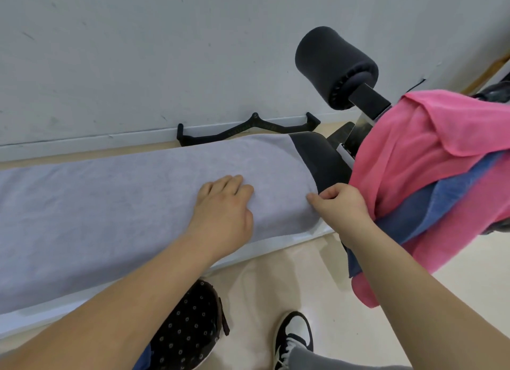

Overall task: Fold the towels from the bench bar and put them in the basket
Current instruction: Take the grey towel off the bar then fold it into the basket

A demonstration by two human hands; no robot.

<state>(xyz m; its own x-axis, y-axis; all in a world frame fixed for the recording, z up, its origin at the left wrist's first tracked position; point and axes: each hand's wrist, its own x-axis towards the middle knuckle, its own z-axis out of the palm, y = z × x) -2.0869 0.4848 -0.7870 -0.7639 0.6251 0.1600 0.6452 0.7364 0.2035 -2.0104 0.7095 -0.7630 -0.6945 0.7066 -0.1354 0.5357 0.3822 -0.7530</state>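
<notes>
While left hand (223,212) presses loosely flat fingers on grey towel (110,204) at frame centre, right hand (342,206) pinches towel's end, centre right.

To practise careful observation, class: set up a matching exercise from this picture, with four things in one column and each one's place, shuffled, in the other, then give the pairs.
Things
1. grey towel
2. pink towel
3. blue towel
4. black handle

Places
A. lying on the floor against the wall
B. spread flat along the bench
C. draped uppermost at the right
D. hanging partly beneath another towel

Pairs: 1-B, 2-C, 3-D, 4-A
</notes>
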